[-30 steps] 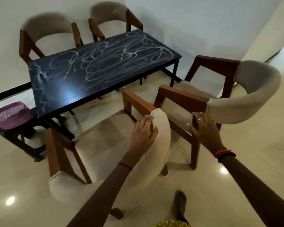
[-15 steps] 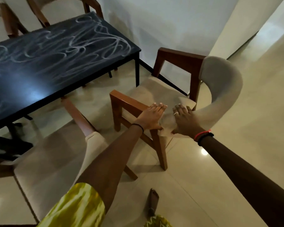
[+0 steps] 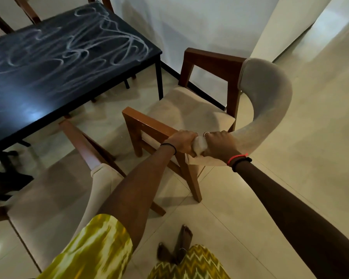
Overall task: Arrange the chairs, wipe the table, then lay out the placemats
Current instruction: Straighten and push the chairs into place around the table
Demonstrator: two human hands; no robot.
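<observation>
Left grip: the left grip (image 3: 181, 141) was closed round the back end of the wooden armrest (image 3: 149, 125), fingers curled over its top, holding the right chair (image 3: 270, 93).
Right grip: the right grip (image 3: 220, 144) sat just beside the left one, wrapped round the near end of the padded backrest (image 3: 258, 129), holding the same chair. A strip of pale padding showed between the two.
Wrists: a thin black band (image 3: 169, 147) circled the left wrist, and a red band (image 3: 237, 158) lay with a dark one on the right. A ring (image 3: 206, 134) showed on a right finger.
Right chair: it stood upright on the floor (image 3: 300, 188), off the bench's near right corner and apart from it. The cream seat (image 3: 189, 111) faced the bench, and the curved back swung out to the right.
Bench: the dark bench (image 3: 58, 57) was smeared all over with pale looping streaks.
Near chair: the near chair (image 3: 48, 198) stood to the left under the left forearm, with one armrest reaching up to the bench's near edge.
Far chairs: parts of wooden chair frames (image 3: 26, 9) showed beyond the bench's far side.
Person: a yellow patterned sleeve (image 3: 93, 248) covered the left upper arm, and bare feet (image 3: 181, 244) stood on the tiles.
</observation>
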